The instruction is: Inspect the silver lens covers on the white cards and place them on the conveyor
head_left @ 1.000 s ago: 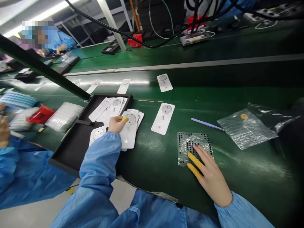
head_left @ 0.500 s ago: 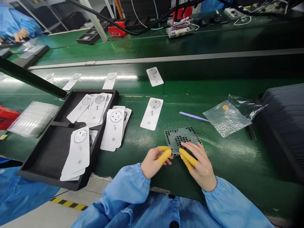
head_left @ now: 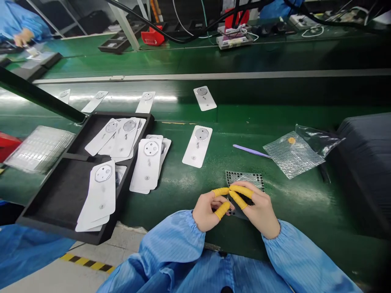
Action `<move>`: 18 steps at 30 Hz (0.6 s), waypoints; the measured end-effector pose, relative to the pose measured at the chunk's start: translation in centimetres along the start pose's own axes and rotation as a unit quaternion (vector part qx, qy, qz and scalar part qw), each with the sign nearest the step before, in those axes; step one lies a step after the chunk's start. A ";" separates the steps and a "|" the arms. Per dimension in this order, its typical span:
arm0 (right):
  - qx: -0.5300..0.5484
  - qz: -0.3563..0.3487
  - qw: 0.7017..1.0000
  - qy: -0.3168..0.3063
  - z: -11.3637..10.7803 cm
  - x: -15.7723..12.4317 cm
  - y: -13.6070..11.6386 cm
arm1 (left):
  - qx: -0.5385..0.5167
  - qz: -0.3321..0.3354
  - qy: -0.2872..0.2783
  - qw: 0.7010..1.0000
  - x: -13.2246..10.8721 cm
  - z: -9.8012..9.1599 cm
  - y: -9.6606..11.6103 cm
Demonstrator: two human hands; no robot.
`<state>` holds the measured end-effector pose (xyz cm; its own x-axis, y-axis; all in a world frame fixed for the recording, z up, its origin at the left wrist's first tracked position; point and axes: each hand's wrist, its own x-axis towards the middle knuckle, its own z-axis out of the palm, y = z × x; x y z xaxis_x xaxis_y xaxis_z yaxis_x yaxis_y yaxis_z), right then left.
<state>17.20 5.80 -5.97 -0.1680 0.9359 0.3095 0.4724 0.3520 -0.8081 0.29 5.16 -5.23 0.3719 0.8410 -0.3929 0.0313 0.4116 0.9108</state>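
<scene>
Yellow fingertips point(head_left: 240, 190), earlier apart, together above dotted sheet point(head_left: 244, 176)

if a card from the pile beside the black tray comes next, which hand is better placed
Probably the left hand: it is nearer the card pile and the black tray. The right hand is farther off, over the dotted sheet, and would likely have to reach past the left.

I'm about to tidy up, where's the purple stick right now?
In the head view, the purple stick lies right of centre, beyond the dotted sheet, its right end at the bubble wrap.
</scene>
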 end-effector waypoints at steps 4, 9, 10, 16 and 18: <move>-0.027 -0.037 0.999 0.027 -0.1 -1.1 0.7 | -0.043 -0.011 0.013 0.999 0.2 0.7 -0.4; -0.068 -0.051 0.996 0.004 0.0 -1.2 2.1 | -0.033 -0.006 0.050 0.998 0.9 1.0 -1.4; -0.071 -0.053 0.996 0.008 0.0 -1.2 2.3 | -0.025 -0.006 0.050 0.998 0.9 0.9 -1.4; -0.094 -0.067 0.993 0.009 0.4 -2.2 4.2 | 0.014 -0.004 0.032 0.999 0.5 0.8 -0.6; -0.083 -0.054 0.995 0.026 1.0 -2.5 4.8 | 0.023 -0.018 0.035 0.999 0.6 0.8 -0.2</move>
<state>18.98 5.15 -11.11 -0.1820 0.8891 0.4199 0.5918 0.4401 -0.6754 1.22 5.28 -5.53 0.3032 0.8494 -0.4320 0.0869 0.4268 0.9002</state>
